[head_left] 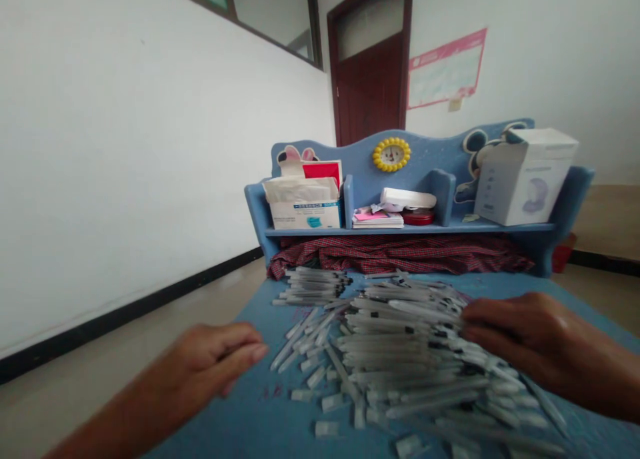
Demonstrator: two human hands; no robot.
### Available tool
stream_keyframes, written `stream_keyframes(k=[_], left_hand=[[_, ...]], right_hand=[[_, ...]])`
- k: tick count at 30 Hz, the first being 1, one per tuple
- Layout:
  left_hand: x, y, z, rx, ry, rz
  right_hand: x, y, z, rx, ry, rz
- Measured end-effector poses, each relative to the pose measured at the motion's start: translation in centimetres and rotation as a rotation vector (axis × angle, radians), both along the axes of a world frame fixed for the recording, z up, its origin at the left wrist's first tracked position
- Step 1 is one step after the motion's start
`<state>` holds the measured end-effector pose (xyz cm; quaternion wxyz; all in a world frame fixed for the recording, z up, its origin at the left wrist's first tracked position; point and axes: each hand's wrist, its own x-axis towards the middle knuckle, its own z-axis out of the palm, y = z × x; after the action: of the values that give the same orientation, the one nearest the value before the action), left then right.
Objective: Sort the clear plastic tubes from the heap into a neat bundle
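Observation:
A large heap of translucent pens [395, 352] with dark parts covers the middle of the blue table [210, 425]. My right hand [535, 332] is at the heap's right side, fingers closed at the end of a pale pen [425, 311] lying across the top. Left of the heap, my left hand [220, 359] hovers with thumb and fingers pressed together; anything between them is hidden. Loose clear pen caps [327, 402] are scattered between this hand and the heap. Farther back, a smaller bundle of pens [313, 285] lies side by side.
A blue shelf [420, 231] rises at the table's far edge. It bears a mask box [305, 215], papers [377, 222], a red round case [418, 217] and a white carton [525, 179]. Checked cloth [400, 253] is bunched beneath it. A white wall [125, 145] stands left.

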<state>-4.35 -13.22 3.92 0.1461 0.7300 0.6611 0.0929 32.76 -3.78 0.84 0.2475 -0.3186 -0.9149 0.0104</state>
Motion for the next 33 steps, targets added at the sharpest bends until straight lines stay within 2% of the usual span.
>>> stream_keyframes(k=[3,7,10,15,19,26,29,33], left_hand=[[2.3,2.7,-2.5,0.073,0.026,-0.115],[5.2,6.9,-5.3,0.154,0.171,-0.088],[5.8,8.7,-6.2,0.194,0.267,-0.088],[5.6,9.2,-6.5,0.249,0.317,-0.102],[4.7,9.8,-6.0,0.278,0.308,-0.055],[2.4,14.1,-4.3,0.248,0.434,0.019],[2.0,15.2,-4.6,0.222,0.482,0.019],[2.1,15.1,-5.5,0.209,0.526,0.011]], right_hand=[[-3.2,1.3,-0.5,0.045,-0.197,-0.029],[-7.1,3.4,-0.6,0.16,-0.364,-0.195],[-8.0,4.6,-1.0,0.177,-0.431,-0.235],[-7.7,5.2,-1.9,0.193,-0.44,-0.26],[-7.2,5.2,-1.9,0.221,-0.401,-0.294],[-6.9,5.0,-2.2,0.309,-0.316,-0.27],[-6.5,4.6,-2.3,0.337,-0.232,-0.232],[-5.8,4.2,-2.6,0.379,-0.104,-0.154]])
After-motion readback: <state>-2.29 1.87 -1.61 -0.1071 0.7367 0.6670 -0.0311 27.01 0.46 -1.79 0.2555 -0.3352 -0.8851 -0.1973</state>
